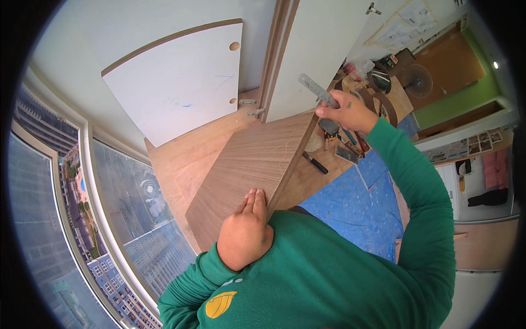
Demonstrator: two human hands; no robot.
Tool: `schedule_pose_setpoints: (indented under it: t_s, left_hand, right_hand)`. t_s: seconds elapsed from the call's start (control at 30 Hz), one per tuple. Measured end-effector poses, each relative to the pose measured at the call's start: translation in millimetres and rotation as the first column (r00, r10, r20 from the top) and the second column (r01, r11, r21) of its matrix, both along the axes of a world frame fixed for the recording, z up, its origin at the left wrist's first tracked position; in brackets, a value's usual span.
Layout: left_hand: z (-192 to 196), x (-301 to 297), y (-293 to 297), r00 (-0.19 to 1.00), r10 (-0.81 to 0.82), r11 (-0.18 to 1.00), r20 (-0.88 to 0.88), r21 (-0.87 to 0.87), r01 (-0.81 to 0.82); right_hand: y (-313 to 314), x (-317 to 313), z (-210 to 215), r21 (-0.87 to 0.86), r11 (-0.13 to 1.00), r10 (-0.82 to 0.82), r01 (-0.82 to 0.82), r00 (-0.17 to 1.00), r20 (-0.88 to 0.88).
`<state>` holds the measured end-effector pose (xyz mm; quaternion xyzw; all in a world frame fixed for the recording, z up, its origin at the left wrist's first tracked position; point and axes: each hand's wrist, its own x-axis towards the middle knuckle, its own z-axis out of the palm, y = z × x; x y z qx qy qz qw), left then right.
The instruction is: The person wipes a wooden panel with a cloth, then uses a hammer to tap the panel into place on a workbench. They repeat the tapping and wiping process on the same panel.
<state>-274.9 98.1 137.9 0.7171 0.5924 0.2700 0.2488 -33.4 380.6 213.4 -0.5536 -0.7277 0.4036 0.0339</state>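
A brown wood-grain board [241,159] slants in front of me, its near edge close to my body. My left hand [245,233] is closed over that near edge, with several fingers lying together on the grained face; the thumb is hidden. At the board's far right corner, my right hand [350,112] is wrapped round a grey, see-through-looking cylindrical tool [316,89]. This tool points up and left, away from the hand. Its other end is hidden, so its exact kind does not show.
A white panel [181,82] with two round holes leans on the wall. A black-handled tool [315,163] lies beside the board. Blue sheeting [361,197] covers floor on the right. Tools and a fan [417,80] stand beyond. Windows [131,186] line the left.
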Motion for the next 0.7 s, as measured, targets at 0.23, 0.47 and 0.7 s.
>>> schedule_pose_setpoints:
  t_s: [0.23,0.47,0.7]
  left_hand:
    - [2.1,0.0,0.3,1.0,-0.003,1.0,-0.01,-0.01,0.003]
    - [3.3,-1.5,1.3,1.0,-0.008,1.0,-0.011,-0.011,0.008]
    - [4.8,-2.4,1.6,1.0,0.006,1.0,-0.001,-0.019,-0.006]
  right_hand:
    - [-5.9,4.0,-43.0,-0.188,0.971,-0.198,0.148,0.938,-0.285]
    - [6.3,7.5,-64.0,-0.404,0.87,-0.448,0.283,0.795,-0.409]
    - [1.5,1.5,-47.0,-0.171,0.965,-0.251,0.2,0.894,-0.372]
